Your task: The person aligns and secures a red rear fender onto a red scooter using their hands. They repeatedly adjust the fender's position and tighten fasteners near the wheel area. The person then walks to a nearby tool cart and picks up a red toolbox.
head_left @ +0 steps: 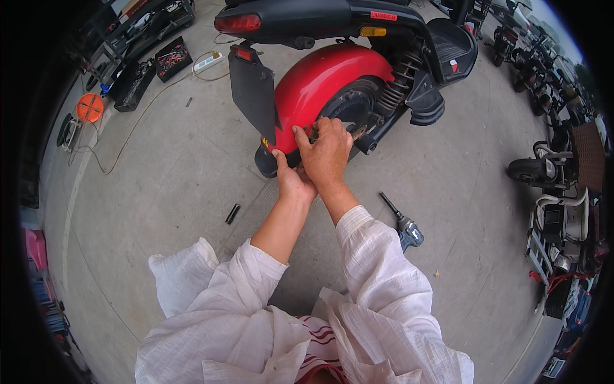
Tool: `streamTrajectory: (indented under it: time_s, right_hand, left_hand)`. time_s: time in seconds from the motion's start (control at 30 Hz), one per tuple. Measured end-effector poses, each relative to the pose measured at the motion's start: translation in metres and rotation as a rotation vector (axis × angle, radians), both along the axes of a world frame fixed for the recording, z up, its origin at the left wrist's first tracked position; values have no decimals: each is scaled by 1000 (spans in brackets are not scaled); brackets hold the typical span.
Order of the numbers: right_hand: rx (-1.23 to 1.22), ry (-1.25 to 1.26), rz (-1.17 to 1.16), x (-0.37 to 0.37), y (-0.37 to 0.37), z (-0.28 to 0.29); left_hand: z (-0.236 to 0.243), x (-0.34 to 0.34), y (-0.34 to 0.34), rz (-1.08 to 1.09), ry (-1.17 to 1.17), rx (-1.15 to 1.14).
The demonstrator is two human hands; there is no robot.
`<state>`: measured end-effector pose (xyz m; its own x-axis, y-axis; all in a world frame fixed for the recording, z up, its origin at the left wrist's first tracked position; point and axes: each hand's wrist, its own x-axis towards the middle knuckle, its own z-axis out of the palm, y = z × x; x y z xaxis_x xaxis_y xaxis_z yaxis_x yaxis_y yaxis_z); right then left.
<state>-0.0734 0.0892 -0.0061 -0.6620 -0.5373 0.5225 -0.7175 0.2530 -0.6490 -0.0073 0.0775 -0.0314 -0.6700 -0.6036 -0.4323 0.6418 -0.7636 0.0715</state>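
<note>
Ahead, the red fender (320, 75) — left hand (292, 178) gripping its edge, right hand (327, 151) — hold unclear.

2 hands (327, 152), 1 red fender (320, 73), 1 power tool (409, 233), 1 orange reel (90, 107)

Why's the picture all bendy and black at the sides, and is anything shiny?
In the head view, the fisheye lens curves the lines on the floor near the rim and leaves the sides black; in that same view, a pale shine sits on the red fender, and shadows look soft.
</note>
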Motion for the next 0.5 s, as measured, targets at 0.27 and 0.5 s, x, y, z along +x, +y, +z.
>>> streamTrajectory:
  time_s: [0.27,0.5]
  right_hand:
    - [15,3,-12,-1,-1,-1]
    - [9,0,-8,-1,-1,-2]
  left_hand:
    - [-4,-2,-1,7,-39,3]
    - [-8,-2,-2,5,-30,11]
